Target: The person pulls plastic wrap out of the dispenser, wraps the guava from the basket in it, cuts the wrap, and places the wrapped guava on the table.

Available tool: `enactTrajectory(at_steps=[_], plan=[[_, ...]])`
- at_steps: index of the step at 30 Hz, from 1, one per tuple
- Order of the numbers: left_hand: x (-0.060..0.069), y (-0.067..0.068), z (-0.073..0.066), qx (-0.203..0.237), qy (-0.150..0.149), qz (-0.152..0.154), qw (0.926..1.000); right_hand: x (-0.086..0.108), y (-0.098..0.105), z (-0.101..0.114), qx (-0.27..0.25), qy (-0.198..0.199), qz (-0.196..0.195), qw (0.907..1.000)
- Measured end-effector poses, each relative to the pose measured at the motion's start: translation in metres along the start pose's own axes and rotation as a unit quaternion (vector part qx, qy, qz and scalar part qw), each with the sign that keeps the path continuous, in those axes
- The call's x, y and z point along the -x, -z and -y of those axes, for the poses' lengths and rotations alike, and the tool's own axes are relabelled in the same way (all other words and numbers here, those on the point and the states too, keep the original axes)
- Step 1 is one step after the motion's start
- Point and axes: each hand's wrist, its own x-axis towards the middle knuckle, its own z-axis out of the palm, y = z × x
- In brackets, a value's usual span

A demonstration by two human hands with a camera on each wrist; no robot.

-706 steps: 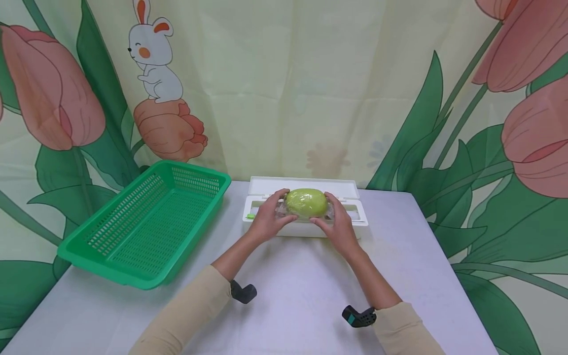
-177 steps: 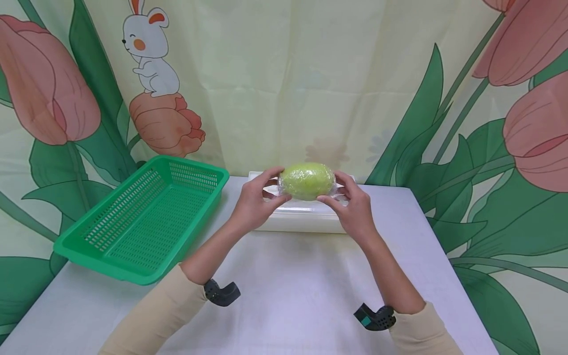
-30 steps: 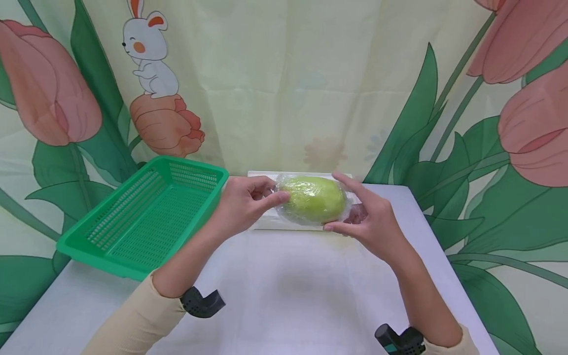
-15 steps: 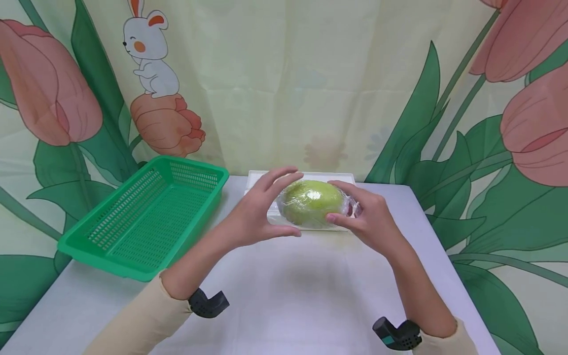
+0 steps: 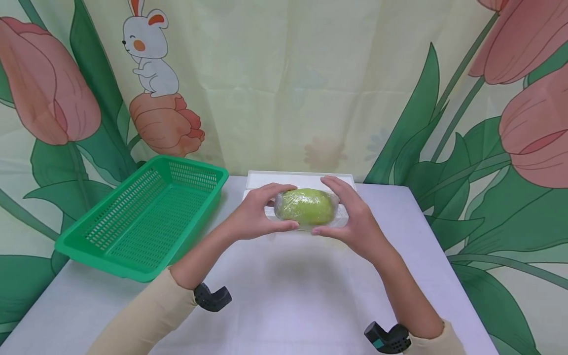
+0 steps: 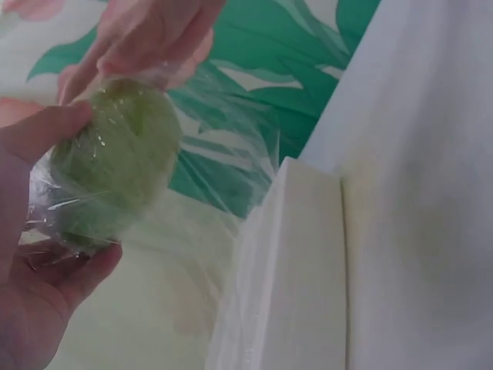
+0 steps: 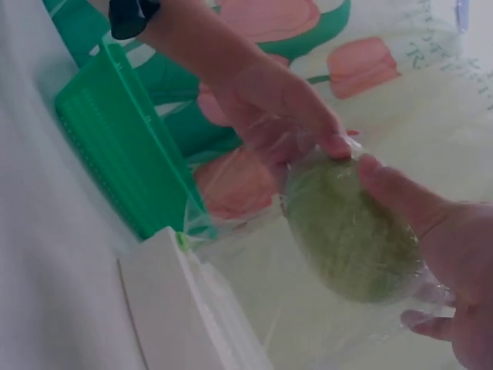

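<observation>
A green oval fruit (image 5: 310,206) wrapped in clear cling film is held between both hands, raised above the table in front of a white cling film box (image 5: 306,179). My left hand (image 5: 255,212) grips its left end, thumb below and fingers above in the head view. The right hand (image 5: 355,217) curves round the right end, with its thumb (image 7: 400,193) on the fruit in the right wrist view. A loose sheet of film (image 6: 231,142) stretches from the fruit towards the box (image 6: 308,262) in the left wrist view. Both hands partly hide the box in the head view.
A green plastic basket (image 5: 104,268) with slotted walls stands at the left of the table. The white tablecloth (image 5: 288,305) spreads in front of the box. Behind hangs a curtain (image 5: 275,88) printed with tulips and a rabbit.
Half a second ago the left hand was spread beside the fruit; now it grips the left end. The fruit has shifted slightly left and down, and the right hand has moved left with it.
</observation>
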Motion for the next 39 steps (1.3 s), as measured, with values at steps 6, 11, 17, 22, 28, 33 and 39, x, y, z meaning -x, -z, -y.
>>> enactTrajectory(at_steps=[6,11,17,22,28,33,39], plan=[[-0.003,-0.003,0.008,0.028,0.072,0.022,0.9968,-0.002,-0.01,-0.006,0.017,0.029,0.004,0.9994],[0.001,-0.008,0.015,0.024,0.054,0.009,0.9982,-0.005,-0.009,-0.013,0.009,0.02,0.006,0.9997],[0.002,-0.018,0.024,-0.005,-0.044,-0.035,0.9984,-0.007,-0.006,-0.017,-0.008,-0.003,0.024,0.9997],[0.001,-0.02,0.03,0.002,-0.044,-0.062,0.9971,-0.008,-0.014,-0.018,-0.008,-0.007,0.021,0.9997],[-0.001,-0.019,0.036,0.037,0.037,-0.046,0.9975,-0.007,-0.035,-0.025,0.075,0.02,-0.013,0.9969],[-0.001,-0.016,0.044,0.121,0.066,-0.022,0.9903,-0.007,-0.039,-0.032,0.054,-0.009,-0.021,0.9983],[0.001,-0.009,0.05,0.178,0.036,-0.069,0.981,-0.008,-0.033,-0.036,0.034,-0.041,0.006,0.9986]])
